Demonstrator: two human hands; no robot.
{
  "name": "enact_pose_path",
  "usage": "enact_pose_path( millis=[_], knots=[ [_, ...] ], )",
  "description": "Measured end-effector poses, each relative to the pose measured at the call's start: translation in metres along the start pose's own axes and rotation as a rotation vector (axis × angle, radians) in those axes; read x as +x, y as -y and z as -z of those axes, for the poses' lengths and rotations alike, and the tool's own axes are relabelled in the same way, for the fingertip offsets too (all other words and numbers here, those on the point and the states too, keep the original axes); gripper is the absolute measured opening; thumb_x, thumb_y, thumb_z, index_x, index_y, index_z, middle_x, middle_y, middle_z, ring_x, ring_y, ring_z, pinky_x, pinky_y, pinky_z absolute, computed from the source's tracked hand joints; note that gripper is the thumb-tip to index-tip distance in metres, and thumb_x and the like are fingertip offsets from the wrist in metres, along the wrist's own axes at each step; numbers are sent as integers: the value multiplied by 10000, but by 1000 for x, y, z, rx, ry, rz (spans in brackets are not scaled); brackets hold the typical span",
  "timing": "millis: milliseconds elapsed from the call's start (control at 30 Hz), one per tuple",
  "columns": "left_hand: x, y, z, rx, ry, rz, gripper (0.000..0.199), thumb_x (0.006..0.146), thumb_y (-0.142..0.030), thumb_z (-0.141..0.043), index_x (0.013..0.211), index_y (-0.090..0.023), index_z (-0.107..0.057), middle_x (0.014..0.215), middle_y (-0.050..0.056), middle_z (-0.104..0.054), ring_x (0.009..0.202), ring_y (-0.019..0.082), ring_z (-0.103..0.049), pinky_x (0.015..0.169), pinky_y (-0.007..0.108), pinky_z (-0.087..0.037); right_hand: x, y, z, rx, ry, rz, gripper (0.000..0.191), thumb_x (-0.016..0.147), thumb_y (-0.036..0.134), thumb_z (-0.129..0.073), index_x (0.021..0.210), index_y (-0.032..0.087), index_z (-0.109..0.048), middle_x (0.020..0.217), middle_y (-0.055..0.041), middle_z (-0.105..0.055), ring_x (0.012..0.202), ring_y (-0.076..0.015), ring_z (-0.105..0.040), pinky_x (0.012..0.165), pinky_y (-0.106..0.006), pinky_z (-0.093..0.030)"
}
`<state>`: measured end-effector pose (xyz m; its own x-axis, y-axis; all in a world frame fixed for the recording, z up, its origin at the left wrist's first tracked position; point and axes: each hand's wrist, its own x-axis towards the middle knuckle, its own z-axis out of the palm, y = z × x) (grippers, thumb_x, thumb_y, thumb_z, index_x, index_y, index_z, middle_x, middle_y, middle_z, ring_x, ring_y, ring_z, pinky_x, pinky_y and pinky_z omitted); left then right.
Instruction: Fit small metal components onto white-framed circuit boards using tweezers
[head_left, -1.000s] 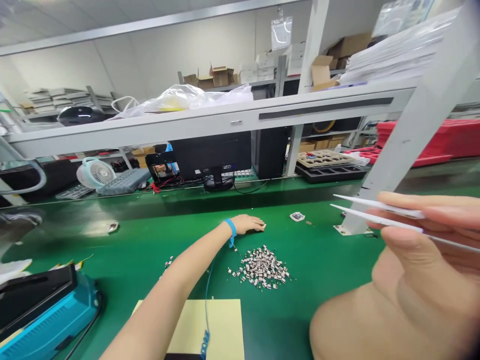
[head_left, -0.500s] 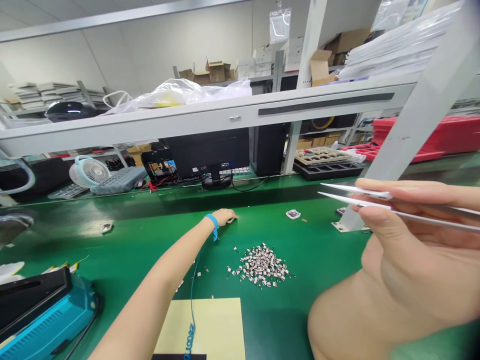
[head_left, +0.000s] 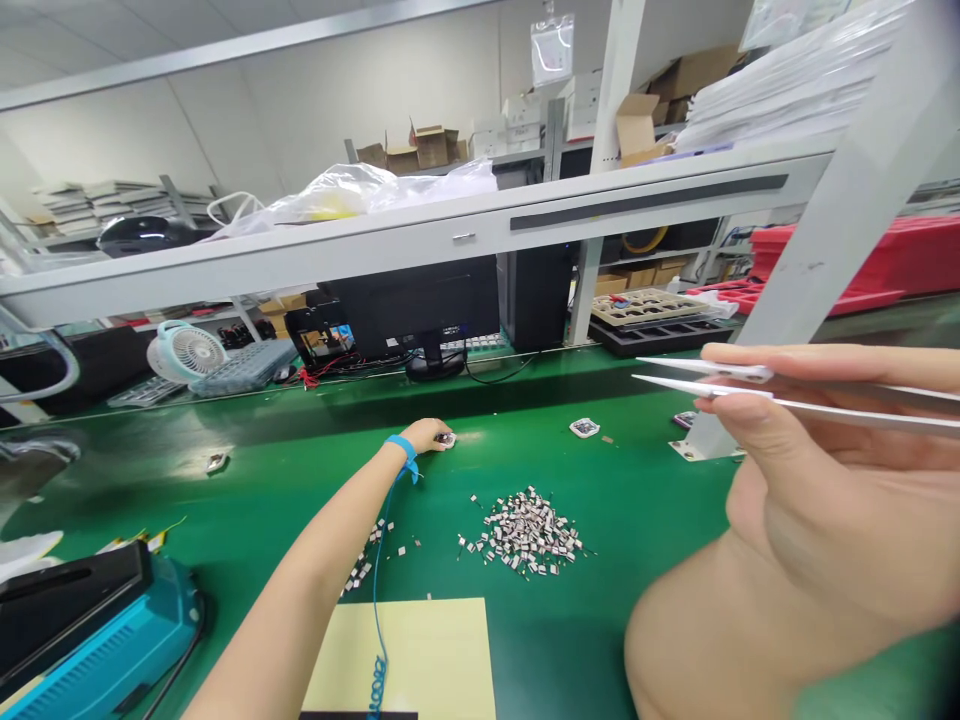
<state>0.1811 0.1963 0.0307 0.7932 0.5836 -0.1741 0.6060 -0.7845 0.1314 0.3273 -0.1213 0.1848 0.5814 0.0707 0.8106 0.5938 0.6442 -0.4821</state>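
Note:
My left hand point(head_left: 426, 436), with a blue wrist strap point(head_left: 406, 456), reaches far across the green bench. Its fingers are closed on the edge of a small white-rimmed electronic part point(head_left: 447, 439) at the bench surface. In the right foreground my right hand point(head_left: 810, 470) holds white-tipped tweezers point(head_left: 701, 380) between thumb and fingers. The tweezer tips are slightly apart with nothing between them. A pile of tiny white components with short leads point(head_left: 532, 532) lies between my arms. More small components point(head_left: 364, 562) show beside my left forearm.
Another white-rimmed part point(head_left: 584, 428) lies right of my left hand. A yellow sheet point(head_left: 420, 660) lies in front, crossed by the strap's coiled blue cord point(head_left: 377, 685). A teal-and-black machine point(head_left: 97, 630) stands left. A white post point(head_left: 810, 250) rises near my right hand.
My left hand has shifted slightly left, and the white-rimmed part at its fingers now shows more fully. More components have come into view beside the forearm. My right hand still holds the tweezers.

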Motion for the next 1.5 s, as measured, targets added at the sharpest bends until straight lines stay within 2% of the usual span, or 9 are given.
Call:
enact_pose_path(
  millis=[167,333,433,633,833,1200,1267,1400,1500],
  knots=[
    [-18,-12,3,-142,-216,59,414,718,-246,-618,1094,-104,-513,967,86,-630,898,201,-590,811,326,-466,3,-6,-3,13,24,-53,191,600,62,-713,734,173,-633,713,-2,-633,677,-143,-621,520,-242,-518],
    [-62,-60,40,-253,-559,67,515,721,-180,-579,1202,-142,-397,1109,80,-576,996,175,-551,854,268,-455,-4,-19,-21,-106,451,-177,169,615,146,-714,757,197,-639,747,16,-656,660,-127,-628,590,-213,-542],
    [-105,-97,62,-432,-799,-99,500,691,-182,-615,1160,-176,-441,1089,52,-581,956,162,-567,845,269,-470,-13,-22,-38,-67,663,-247,140,643,173,-692,767,205,-636,766,16,-657,673,-135,-630,579,-209,-540],
    [-169,-132,74,-528,-867,-241,492,690,-152,-621,1151,-227,-464,1103,51,-571,964,190,-567,824,314,-495,-29,-20,-59,140,877,-252,140,698,112,-633,811,194,-623,827,2,-646,767,-133,-617,671,-231,-544],
    [-175,-133,76,-556,-898,-292,447,691,-175,-638,1113,-212,-498,1081,53,-587,968,198,-566,836,318,-490,-38,-17,-62,91,798,-163,139,679,72,-649,739,196,-626,757,28,-657,722,-127,-630,663,-219,-545],
    [-178,-132,82,-517,-944,-343,62,731,-193,-606,720,-169,-550,1031,65,-600,969,195,-563,817,308,-475,-33,9,-56,114,691,14,280,639,53,-687,828,249,-622,807,36,-664,798,-148,-624,690,-254,-526],
    [-180,-128,83,-555,-981,-324,102,723,-197,-618,703,-166,-522,1039,66,-595,993,209,-554,825,327,-474,-39,9,-56,244,865,-108,251,654,70,-677,834,237,-624,828,32,-660,790,-135,-624,685,-235,-521],
    [-185,-117,86,-609,-1113,-270,135,727,-222,-621,730,-177,-494,1056,42,-577,1029,208,-536,829,330,-477,-101,-11,-58,654,1750,-473,117,702,155,-643,817,171,-633,837,1,-659,846,-118,-610,781,-215,-482],
    [-186,-109,90,-604,-1190,-251,141,735,-256,-613,737,-186,-492,1049,20,-568,1046,195,-524,845,326,-473,-167,-31,-52,812,1873,-827,111,659,205,-673,746,150,-633,805,-11,-660,973,-147,-570,946,-277,-377]
  ],
)
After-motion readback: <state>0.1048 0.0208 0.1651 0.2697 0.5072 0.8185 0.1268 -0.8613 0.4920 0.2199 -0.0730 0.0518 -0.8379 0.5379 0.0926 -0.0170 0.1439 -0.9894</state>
